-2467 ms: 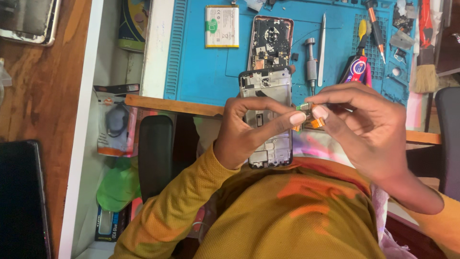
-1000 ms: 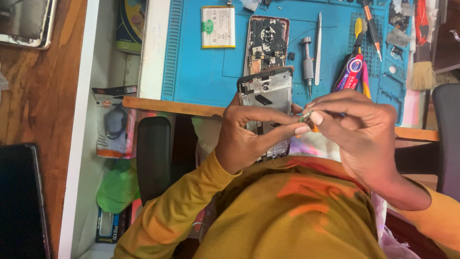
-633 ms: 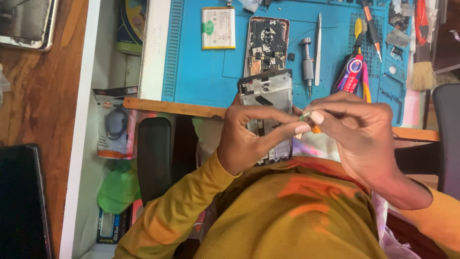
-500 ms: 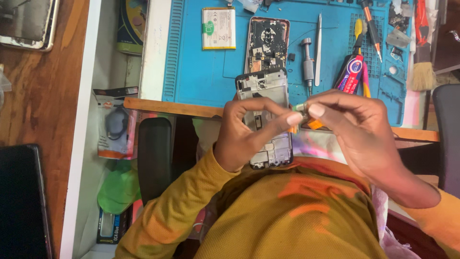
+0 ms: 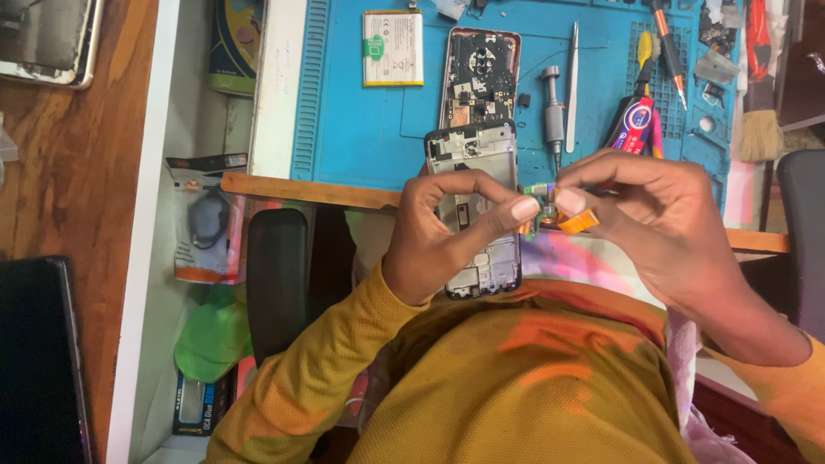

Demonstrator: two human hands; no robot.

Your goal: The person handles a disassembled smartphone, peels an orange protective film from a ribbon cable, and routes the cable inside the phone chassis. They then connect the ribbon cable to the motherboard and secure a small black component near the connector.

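The left hand (image 5: 438,236) grasped the phone frame (image 5: 475,206) upright above the lap; the right hand (image 5: 662,215) pinched a small orange part (image 5: 574,220) just beside the frame's right edge; beyond lay the blue mat (image 5: 369,120) on the bench, bearing a battery (image 5: 393,47), a second phone body (image 5: 479,73) and tweezers (image 5: 571,82).

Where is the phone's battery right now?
The white battery lies on the blue mat near the top of the head view, just left of the opened phone body, beyond the hands.
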